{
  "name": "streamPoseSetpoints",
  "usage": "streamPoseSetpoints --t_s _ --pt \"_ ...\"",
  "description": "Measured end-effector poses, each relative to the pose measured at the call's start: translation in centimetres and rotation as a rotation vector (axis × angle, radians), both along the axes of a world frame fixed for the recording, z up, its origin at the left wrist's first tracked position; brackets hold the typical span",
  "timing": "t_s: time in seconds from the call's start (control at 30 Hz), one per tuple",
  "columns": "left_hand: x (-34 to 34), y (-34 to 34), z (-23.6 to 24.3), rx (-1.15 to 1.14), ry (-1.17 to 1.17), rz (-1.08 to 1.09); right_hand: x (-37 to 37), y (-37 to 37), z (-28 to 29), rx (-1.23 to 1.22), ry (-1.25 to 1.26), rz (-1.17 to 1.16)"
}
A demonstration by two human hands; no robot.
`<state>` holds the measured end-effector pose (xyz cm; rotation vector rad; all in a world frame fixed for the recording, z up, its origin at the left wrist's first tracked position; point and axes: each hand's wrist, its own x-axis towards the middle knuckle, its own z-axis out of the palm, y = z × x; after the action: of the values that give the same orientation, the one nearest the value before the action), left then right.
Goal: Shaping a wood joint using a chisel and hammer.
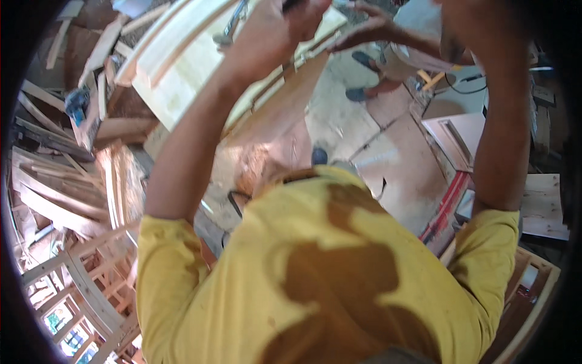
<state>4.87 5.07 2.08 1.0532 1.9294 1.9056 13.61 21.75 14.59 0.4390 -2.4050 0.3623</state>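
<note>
My left hand point(300, 23) is raised at the top edge, over a pale wooden workpiece point(182, 79). Its fingers look curled around something dark, partly cut off by the frame. Also raised, my right hand point(479, 21) is dark and smeared at the top right, so its fingers cannot be read. Between my hands another person's hand point(370, 27) reaches in, fingers stretched toward the workpiece. A slim metal tool point(231, 24) lies on the workpiece, beside my left forearm.
Past the workpiece stand the other person's sandalled feet point(367, 79). Scrap boards and a blue power tool point(77, 106) lie at the left. Wooden lattice frames point(91, 273) stand at lower left. On the right are a white panel point(458, 139) and a red rail point(445, 206).
</note>
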Motion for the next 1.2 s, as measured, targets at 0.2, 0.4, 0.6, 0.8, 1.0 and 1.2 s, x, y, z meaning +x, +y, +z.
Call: streamPoseSetpoints --t_s 0.2,0.4,0.6,0.8,1.0,1.2 --pt "-0.6 0.1 -0.5 -0.038 0.063 -0.089 -1.0 0.4 -0.2 -0.008 -0.317 0.195" --pt "-0.1 0.1 -0.1 0.004 0.031 -0.007 -0.2 -0.7 0.9 0.101 -0.518 0.065" --pt "-0.5 0.0 -0.6 -0.046 -0.136 -0.07 -0.1 -0.2 0.6 -0.108 -0.381 0.11" --pt "-0.6 -0.4 -1.0 -0.066 -0.006 0.008 0.6 -0.2 0.1 0.062 0.117 0.104" --pt "-1.0 -0.5 -1.1 0.012 -0.107 -0.125 0.3 1.0 -2.3 0.111 -0.277 0.041" --pt "2.6 -4.8 -0.1 -0.335 0.226 0.097 5.1 1.7 -9.7 -0.433 -0.04 0.233"
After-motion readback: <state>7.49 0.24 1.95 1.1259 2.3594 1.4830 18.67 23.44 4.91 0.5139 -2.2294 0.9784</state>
